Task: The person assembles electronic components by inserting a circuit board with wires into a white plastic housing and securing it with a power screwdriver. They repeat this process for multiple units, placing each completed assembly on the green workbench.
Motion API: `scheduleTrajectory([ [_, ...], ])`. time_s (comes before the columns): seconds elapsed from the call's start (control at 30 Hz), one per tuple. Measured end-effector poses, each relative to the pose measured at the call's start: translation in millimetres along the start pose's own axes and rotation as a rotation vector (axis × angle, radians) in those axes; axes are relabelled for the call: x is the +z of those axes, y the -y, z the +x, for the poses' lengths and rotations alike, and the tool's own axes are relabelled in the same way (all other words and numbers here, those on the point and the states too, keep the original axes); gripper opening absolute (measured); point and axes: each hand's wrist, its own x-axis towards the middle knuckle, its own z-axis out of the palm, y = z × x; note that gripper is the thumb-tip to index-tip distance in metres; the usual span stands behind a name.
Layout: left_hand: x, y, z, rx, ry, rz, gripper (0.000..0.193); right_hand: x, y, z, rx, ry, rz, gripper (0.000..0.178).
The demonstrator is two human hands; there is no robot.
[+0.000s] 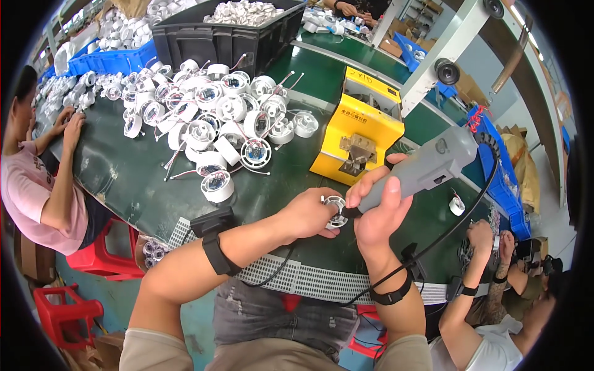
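Note:
My left hand point(307, 213) holds a small white round part point(336, 210) down on the green table point(124, 179), fingers curled around it. My right hand point(378, 207) grips a grey electric screwdriver point(427, 167), tilted, its tip resting on the white part. A black cable runs from the screwdriver's rear down past my right wrist. Both wrists wear black bands.
A heap of white round parts point(210, 117) with wires lies at the table's middle left. A yellow screw feeder box point(362, 127) stands just behind my hands. A black bin point(216, 37) and blue trays point(108, 59) sit at the back. One person works at the left point(37, 185), another at the lower right point(495, 297).

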Motion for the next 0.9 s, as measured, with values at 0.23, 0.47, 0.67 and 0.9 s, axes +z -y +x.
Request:
scheduleTrajectory([
  [0.23,-2,-2,0,0.015,-0.012,0.025,0.035,-8,-11,-1,-0.036,0.099,0.063,0.046],
  [0.47,-35,-4,-7,0.691,-0.554,0.867,0.033,-26,-9,9,-0.08,0.084,0.21,0.074],
  [0.67,-70,-38,-14,1.026,-1.101,0.614,0.067,-149,-12,52,-0.141,-0.531,-0.672,0.03],
  [0.9,-48,-36,-26,0.672,-0.691,0.782,0.031,-299,-11,25,0.25,-0.765,-1.758,0.078],
])
